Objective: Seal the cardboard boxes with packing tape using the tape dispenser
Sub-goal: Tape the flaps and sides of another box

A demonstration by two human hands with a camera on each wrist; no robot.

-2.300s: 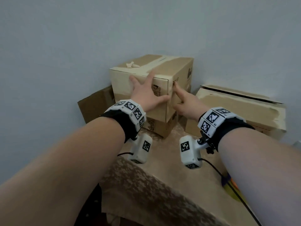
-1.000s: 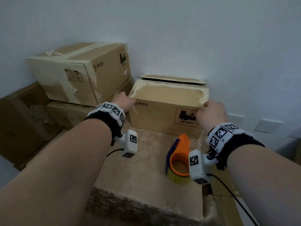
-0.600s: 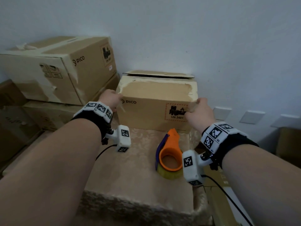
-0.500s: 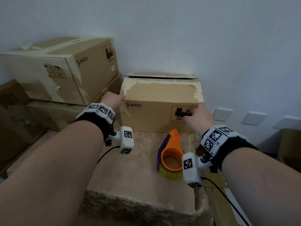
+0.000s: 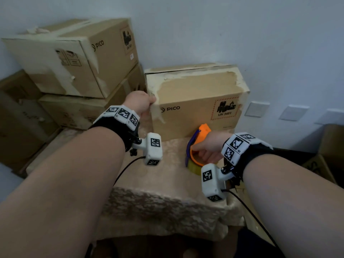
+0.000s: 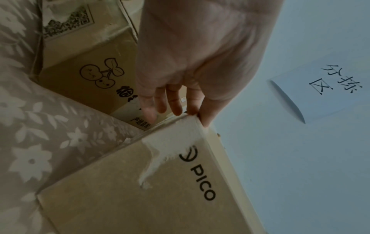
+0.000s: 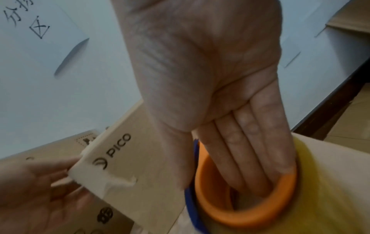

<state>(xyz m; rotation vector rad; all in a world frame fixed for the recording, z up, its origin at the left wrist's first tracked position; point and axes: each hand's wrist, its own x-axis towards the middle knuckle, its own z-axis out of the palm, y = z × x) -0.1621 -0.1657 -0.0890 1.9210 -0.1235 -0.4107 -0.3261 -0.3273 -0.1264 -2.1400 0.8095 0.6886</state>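
A brown PICO cardboard box [image 5: 195, 101] stands at the back of the table, its top flaps down with a dark seam between them. My left hand [image 5: 141, 103] is at the box's upper left front corner. In the left wrist view its fingers [image 6: 174, 107] lie straight along the side of the box [image 6: 160, 190], thumb on the corner edge. The orange and blue tape dispenser [image 5: 202, 131] with a yellowish roll [image 5: 193, 167] sits in front of the box. My right hand [image 5: 206, 148] holds it, fingers [image 7: 250, 158] inside the orange ring [image 7: 240, 220], thumb outside.
Taped boxes [image 5: 78, 58] are stacked at the left, with a darker box [image 5: 18, 118] beside them. The table [image 5: 167, 183] wears a beige floral cloth; its front edge is close to me. An open box [image 5: 325, 155] sits low at the right. Wall plates [image 5: 256, 108] line the wall.
Both hands left the stacked box at the left and took the PICO box by its front corners. The right hand then dropped from the right corner onto the tape dispenser; the left stayed.
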